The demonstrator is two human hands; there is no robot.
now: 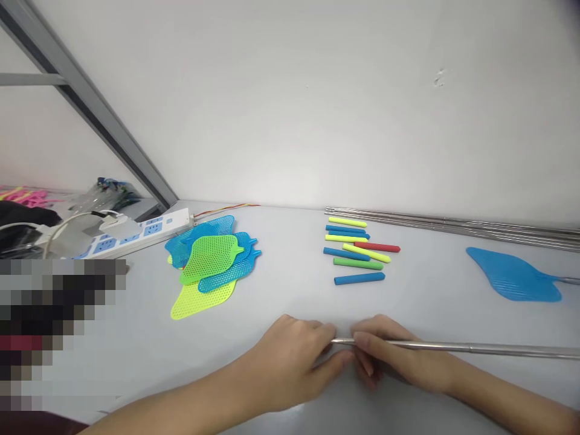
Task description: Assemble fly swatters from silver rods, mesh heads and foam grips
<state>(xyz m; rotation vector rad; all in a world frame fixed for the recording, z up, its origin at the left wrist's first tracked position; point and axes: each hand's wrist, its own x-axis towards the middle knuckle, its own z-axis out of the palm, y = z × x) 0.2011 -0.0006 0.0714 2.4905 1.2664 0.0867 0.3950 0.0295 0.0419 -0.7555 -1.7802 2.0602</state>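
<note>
My left hand (294, 356) is closed around the thin left end of a telescopic metal rod (471, 348), and its fingers hide the tip. A short way to the right, my right hand (389, 350) pinches the same rod between thumb and fingers. The rod lies almost level and runs out of view at the right edge. Beyond my hands lie several coloured handle sleeves (359, 278) in blue, yellow, green and red. To the left is a loose pile of perforated fly swatter heads (211, 257) in blue, green and yellow.
At the right lies a blue fly swatter (521, 278) with a metal shaft attached. Several metal rods (453, 225) lie along the wall. A white power strip (154, 228) with plugs and cables stands at the left, near a grey metal frame (104, 109). The far-left area is pixelated.
</note>
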